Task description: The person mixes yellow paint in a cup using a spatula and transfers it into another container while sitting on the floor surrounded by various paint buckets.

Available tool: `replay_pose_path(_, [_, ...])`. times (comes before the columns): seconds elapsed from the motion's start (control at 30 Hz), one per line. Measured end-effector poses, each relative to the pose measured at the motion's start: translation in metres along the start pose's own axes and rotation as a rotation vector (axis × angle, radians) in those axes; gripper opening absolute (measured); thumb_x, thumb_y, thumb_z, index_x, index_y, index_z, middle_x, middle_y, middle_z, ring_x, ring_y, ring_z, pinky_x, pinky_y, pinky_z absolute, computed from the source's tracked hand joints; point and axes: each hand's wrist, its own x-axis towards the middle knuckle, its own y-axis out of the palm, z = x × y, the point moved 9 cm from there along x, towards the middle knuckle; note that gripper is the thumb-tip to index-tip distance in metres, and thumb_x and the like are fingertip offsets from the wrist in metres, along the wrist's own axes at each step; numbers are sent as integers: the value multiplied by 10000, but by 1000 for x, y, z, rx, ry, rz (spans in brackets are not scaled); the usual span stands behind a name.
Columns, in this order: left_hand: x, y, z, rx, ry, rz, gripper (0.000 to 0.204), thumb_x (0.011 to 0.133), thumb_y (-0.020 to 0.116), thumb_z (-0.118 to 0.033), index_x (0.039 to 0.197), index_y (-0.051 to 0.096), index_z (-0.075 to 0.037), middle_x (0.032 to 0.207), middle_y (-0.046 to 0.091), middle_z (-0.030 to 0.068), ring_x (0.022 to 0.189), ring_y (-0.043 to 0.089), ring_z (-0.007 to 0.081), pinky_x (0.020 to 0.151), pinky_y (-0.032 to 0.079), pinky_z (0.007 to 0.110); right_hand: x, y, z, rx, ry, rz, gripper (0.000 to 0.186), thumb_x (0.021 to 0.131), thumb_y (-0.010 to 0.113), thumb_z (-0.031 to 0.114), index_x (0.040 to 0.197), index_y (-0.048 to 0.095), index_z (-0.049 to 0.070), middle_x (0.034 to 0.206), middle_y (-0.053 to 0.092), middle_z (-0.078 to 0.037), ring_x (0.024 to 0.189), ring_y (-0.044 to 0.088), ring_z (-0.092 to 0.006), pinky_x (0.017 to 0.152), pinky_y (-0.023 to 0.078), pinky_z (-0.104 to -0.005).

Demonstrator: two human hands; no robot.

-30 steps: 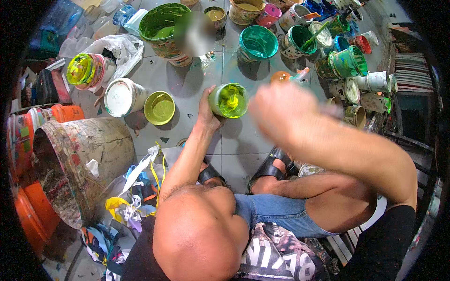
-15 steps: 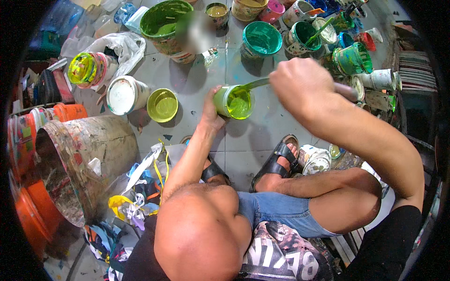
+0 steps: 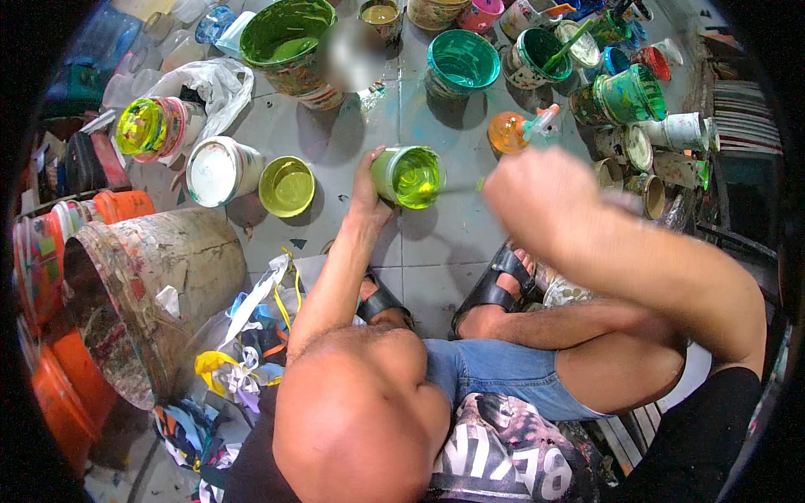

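Note:
My left hand (image 3: 366,186) is wrapped round the side of a translucent tub (image 3: 387,173) with bright lime-green paint (image 3: 416,181) inside. The tub leans, its mouth facing me and to the right. My right hand (image 3: 541,189), blurred by motion, is closed round the handle of a spatula (image 3: 459,191). Its smeared blade lies just right of the tub's mouth; whether the tip touches the rim, I cannot tell. To the left of the tub, an olive-green paint pot (image 3: 288,186) stands beside a white-lidded bucket (image 3: 220,172).
A large green paint bucket (image 3: 289,50) and a teal one (image 3: 463,64) stand beyond my hands. An orange spray bottle (image 3: 508,132) is behind my right fist. Several paint pots crowd the right. A big crusted bucket (image 3: 168,285) lies tipped at left, near a ribbon pile (image 3: 243,369).
The spatula has come out of the tub's mouth and dropped lower with my right hand. The tub has tilted slightly more towards me. The orange spray bottle has come into sight.

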Motion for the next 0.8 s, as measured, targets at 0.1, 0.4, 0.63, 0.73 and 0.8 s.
replay_pose_path(0.1, [3, 6, 0, -13, 42, 35, 328, 942, 538, -395, 1117, 590, -122, 1056, 670, 84, 973, 670, 244, 896, 559, 447, 18, -20, -14, -48, 38, -210, 107, 788, 649, 74, 780, 752, 46, 787, 735, -157, 745, 749, -274, 632, 610, -383])
replay_pose_path(0.4, [3, -4, 20, 20, -34, -36, 337, 927, 551, -420, 1095, 597, -132, 1027, 672, 50, 962, 667, 232, 862, 560, 439, 19, -20, -5, -81, 59, 6, 130, 818, 648, 111, 816, 754, 35, 791, 735, -152, 767, 750, -287, 665, 613, -391])
replay_pose_path(0.63, [-2, 0, 15, 21, -74, -55, 383, 927, 523, -453, 1095, 616, -121, 1063, 683, 75, 982, 677, 256, 892, 554, 465, 13, -14, -17, -120, 46, -151, 149, 816, 638, 119, 830, 757, 31, 815, 737, -178, 770, 750, -293, 659, 611, -412])
replay_pose_path(0.73, [9, -4, 20, -27, -20, -22, 393, 929, 520, -449, 1098, 616, -108, 1062, 684, 94, 990, 678, 270, 899, 556, 475, 12, -6, 23, 7, -52, -26, 146, 817, 634, 112, 822, 755, 31, 804, 735, -176, 758, 749, -294, 657, 610, -413])
replay_pose_path(0.8, [2, -2, 12, -22, -54, -44, 394, 924, 530, -450, 1109, 606, -110, 1069, 681, 94, 996, 674, 273, 874, 561, 487, -3, 0, 37, 3, -84, -5, 143, 818, 635, 111, 830, 756, 37, 802, 738, -157, 753, 749, -290, 663, 612, -413])
